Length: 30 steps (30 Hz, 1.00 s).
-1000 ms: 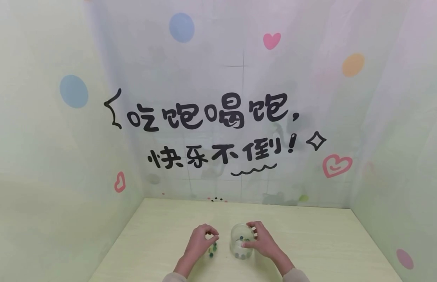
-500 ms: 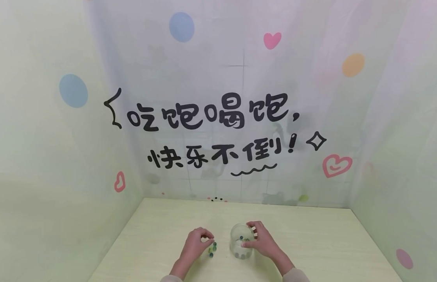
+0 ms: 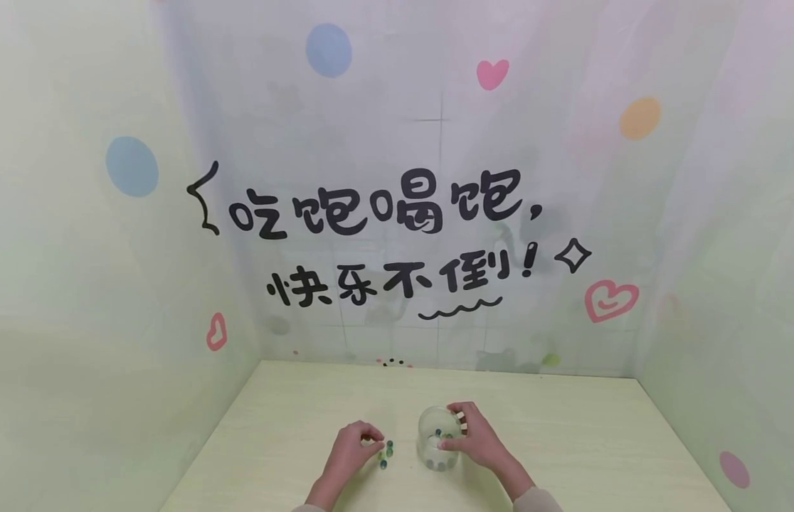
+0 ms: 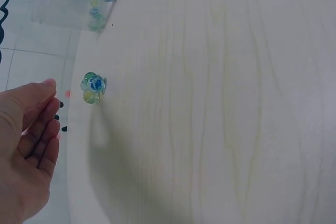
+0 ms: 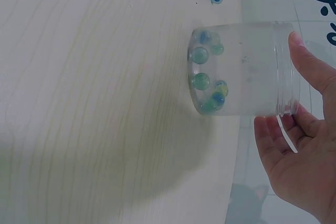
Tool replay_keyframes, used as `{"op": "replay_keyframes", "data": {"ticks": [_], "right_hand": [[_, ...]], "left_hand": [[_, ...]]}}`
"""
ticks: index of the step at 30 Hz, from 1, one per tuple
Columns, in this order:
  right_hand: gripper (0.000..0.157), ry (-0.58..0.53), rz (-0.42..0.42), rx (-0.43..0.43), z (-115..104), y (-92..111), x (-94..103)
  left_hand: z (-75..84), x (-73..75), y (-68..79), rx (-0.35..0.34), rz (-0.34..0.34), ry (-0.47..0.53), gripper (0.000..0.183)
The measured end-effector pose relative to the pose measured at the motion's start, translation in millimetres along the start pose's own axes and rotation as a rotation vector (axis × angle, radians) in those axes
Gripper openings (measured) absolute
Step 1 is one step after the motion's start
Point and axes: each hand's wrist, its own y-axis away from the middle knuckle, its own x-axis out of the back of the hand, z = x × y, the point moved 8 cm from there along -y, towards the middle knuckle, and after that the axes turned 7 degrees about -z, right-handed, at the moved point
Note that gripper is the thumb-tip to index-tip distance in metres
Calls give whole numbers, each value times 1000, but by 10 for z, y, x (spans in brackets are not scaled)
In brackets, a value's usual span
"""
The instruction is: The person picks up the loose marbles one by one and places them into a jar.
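A clear plastic jar (image 5: 239,69) stands upright on the table, with several marbles (image 5: 201,81) along its bottom. My right hand (image 3: 479,437) grips the jar near its mouth, thumb on one side and fingers round the other. Left of the jar lies a small group of loose green, blue and yellow glass marbles (image 4: 93,86). Beside and a little above this group is my left hand (image 3: 357,448), thumb tip near the index fingertip. In the left wrist view its fingers (image 4: 42,137) are loosely bent, and nothing shows between them.
A pale wood-grain table (image 3: 563,427) bears everything. Light printed curtains with dots, hearts and black lettering (image 3: 397,206) enclose it at the back and both sides. A tiny dark speck (image 4: 112,24) is on the table between jar and loose marbles.
My left hand has moved left and toward me, from over the far end of the loose marbles to beside them. The right hand and jar have stayed put.
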Motion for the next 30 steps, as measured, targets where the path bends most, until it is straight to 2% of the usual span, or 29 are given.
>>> {"op": "replay_keyframes", "data": {"ticks": [6, 14, 22, 30], "right_hand": [[66, -6, -4, -3, -1, 6, -8], [66, -25, -8, -15, 32, -7, -24], [66, -25, -7, -11, 27, -5, -24], [67, -13, -9, -14, 34, -11, -15]], "left_hand": [[-95, -68, -16, 23, -28, 12, 7], [-122, -94, 12, 21, -32, 29, 7], [-269, -199, -33, 113, -50, 9, 6], [-262, -205, -51, 118, -58, -2, 6]]}}
